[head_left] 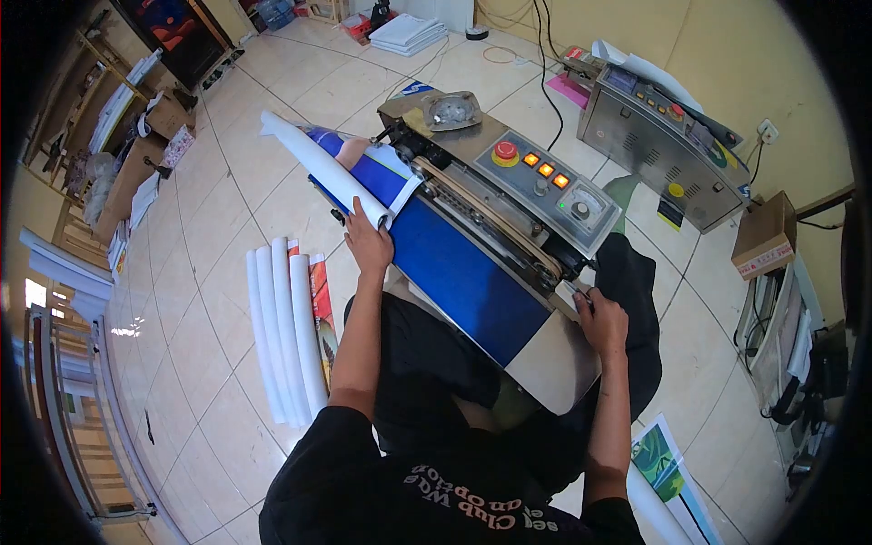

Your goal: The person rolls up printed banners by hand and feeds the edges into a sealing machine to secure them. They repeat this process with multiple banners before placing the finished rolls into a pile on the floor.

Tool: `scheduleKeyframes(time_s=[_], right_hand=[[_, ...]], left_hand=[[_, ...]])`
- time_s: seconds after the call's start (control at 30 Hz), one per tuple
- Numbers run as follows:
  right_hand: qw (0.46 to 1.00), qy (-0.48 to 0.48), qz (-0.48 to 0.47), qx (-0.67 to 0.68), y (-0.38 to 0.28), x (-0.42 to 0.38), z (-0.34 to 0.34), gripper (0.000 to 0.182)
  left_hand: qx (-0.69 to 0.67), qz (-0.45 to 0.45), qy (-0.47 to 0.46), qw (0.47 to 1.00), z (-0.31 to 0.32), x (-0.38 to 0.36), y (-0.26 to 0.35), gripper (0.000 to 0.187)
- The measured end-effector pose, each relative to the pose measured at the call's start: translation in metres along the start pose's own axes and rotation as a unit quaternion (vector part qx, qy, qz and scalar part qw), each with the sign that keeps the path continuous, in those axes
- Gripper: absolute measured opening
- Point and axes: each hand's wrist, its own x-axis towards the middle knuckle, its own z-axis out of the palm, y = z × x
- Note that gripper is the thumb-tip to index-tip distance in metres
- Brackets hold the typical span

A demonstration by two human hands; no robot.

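My left hand [368,243] grips the near end of a white rolled banner [327,173], its fingers over the roll. Blue printed sheet [463,277] lies flat along the front of a band sealing machine [509,200], its upper edge running beside the machine's belt. At the machine's right end my right hand [603,323] is closed, thumb and fingers pinched by a small pale piece [569,292]; I cannot tell what it holds. The control panel [545,177] has a red button, lit orange switches and a dial.
Several white rolls [282,331] lie on the tiled floor to the left. Another metal machine [658,145] and a cardboard box [766,234] stand at the right. A printed sheet [658,463] lies near my right elbow. A clear plastic tray [451,111] sits atop the sealer.
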Motion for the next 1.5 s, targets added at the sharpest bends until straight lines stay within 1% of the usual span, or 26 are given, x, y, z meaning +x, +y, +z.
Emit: scheduleKeyframes(time_s=[0.07, 0.1, 0.17, 0.3, 0.37, 0.5, 0.63, 0.7, 0.8, 0.87, 0.9, 0.93, 0.97, 1.0, 1.03, 1.07, 1.1, 1.13, 1.2, 1.27, 1.33, 1.37, 1.4, 1.43, 1.47, 1.5], right_hand=[[1.000, 0.004, 0.000, -0.003, -0.001, 0.000, 0.000, 0.034], [1.000, 0.005, 0.000, -0.004, -0.002, 0.001, -0.002, 0.034], [0.999, -0.031, 0.033, 0.008, -0.006, 0.001, -0.007, 0.033], [1.000, -0.007, 0.012, -0.006, -0.002, 0.000, -0.001, 0.032], [1.000, 0.011, 0.001, -0.008, -0.002, 0.000, 0.000, 0.032], [1.000, 0.000, 0.003, -0.004, -0.001, 0.001, 0.000, 0.032], [1.000, -0.004, 0.005, 0.005, 0.000, 0.002, 0.000, 0.032], [1.000, -0.001, -0.003, 0.013, 0.002, 0.001, 0.002, 0.032], [1.000, 0.023, -0.013, 0.004, 0.004, 0.002, 0.006, 0.032], [0.999, 0.033, -0.020, 0.019, 0.000, 0.000, 0.004, 0.031], [0.998, 0.052, -0.036, 0.021, -0.003, 0.000, 0.002, 0.032], [0.998, 0.041, -0.034, 0.018, 0.000, 0.001, 0.005, 0.032], [0.999, 0.031, -0.031, 0.014, 0.006, 0.002, 0.008, 0.032], [0.998, 0.036, -0.043, 0.017, 0.008, 0.003, 0.010, 0.032], [0.999, 0.033, -0.040, 0.012, 0.010, 0.003, 0.012, 0.033], [0.999, 0.029, -0.033, 0.007, 0.012, 0.003, 0.014, 0.034], [0.999, 0.035, -0.040, 0.009, 0.013, 0.003, 0.015, 0.034], [0.999, 0.035, -0.035, 0.003, 0.015, 0.003, 0.016, 0.035], [0.999, 0.036, -0.035, -0.001, 0.014, 0.003, 0.016, 0.036], [0.999, 0.033, -0.028, -0.005, 0.009, 0.002, 0.011, 0.036], [0.999, 0.038, -0.030, -0.001, 0.007, 0.003, 0.011, 0.036], [0.999, 0.044, -0.031, 0.002, 0.009, 0.004, 0.013, 0.036], [0.998, 0.048, -0.030, 0.004, 0.009, 0.002, 0.014, 0.036], [0.999, 0.045, -0.021, 0.005, 0.004, 0.002, 0.010, 0.037], [0.999, 0.041, -0.023, 0.006, 0.004, 0.002, 0.013, 0.037], [0.998, 0.051, -0.028, 0.015, 0.008, 0.002, 0.015, 0.037]], left_hand=[[-0.027, -0.030, -0.041, 0.998, -0.004, 0.006, -0.002, 0.083], [-0.027, -0.030, -0.040, 0.998, -0.004, 0.009, -0.004, 0.083], [-0.034, -0.042, -0.061, 0.997, -0.005, 0.014, -0.009, 0.084], [-0.041, -0.057, -0.049, 0.996, 0.012, 0.020, -0.027, 0.084], [-0.088, -0.112, -0.036, 0.989, 0.022, 0.025, -0.037, 0.084], [-0.077, -0.157, -0.066, 0.982, 0.023, 0.034, -0.042, 0.084], [-0.099, -0.151, -0.060, 0.982, 0.031, 0.046, -0.049, 0.083], [-0.069, -0.179, -0.063, 0.979, 0.032, 0.050, -0.047, 0.083], [-0.028, -0.184, -0.092, 0.978, 0.041, 0.064, -0.056, 0.083], [-0.054, -0.191, -0.096, 0.976, 0.044, 0.071, -0.065, 0.083], [-0.057, -0.211, -0.082, 0.972, 0.041, 0.075, -0.061, 0.077], [-0.062, -0.230, -0.069, 0.969, 0.037, 0.080, -0.060, 0.073], [-0.137, -0.253, -0.043, 0.957, 0.046, 0.089, -0.077, 0.067], [-0.212, -0.272, -0.020, 0.938, 0.057, 0.098, -0.093, 0.062], [-0.416, -0.280, 0.097, 0.860, 0.046, 0.101, -0.091, 0.047], [-0.419, -0.277, 0.106, 0.858, 0.033, 0.107, -0.091, 0.047], [-0.532, -0.371, 0.175, 0.741, 0.022, 0.113, -0.097, 0.042], [-0.625, -0.450, 0.234, 0.593, 0.013, 0.116, -0.107, 0.036], [-0.716, -0.392, 0.150, 0.558, 0.060, 0.116, -0.228, 0.028], [-0.722, -0.453, 0.245, 0.463, 0.014, 0.124, -0.252, 0.032], [-0.497, -0.532, 0.305, 0.614, -0.061, 0.124, -0.233, 0.035], [-0.423, -0.436, 0.305, 0.734, -0.077, 0.131, -0.263, 0.035], [-0.332, -0.330, 0.294, 0.833, -0.090, 0.134, -0.290, 0.036], [-0.221, -0.234, 0.280, 0.904, -0.120, 0.137, -0.278, 0.037], [-0.104, -0.133, 0.257, 0.951, -0.159, 0.137, -0.255, 0.040], [-0.100, -0.137, 0.258, 0.951, -0.174, 0.134, -0.242, 0.040]])
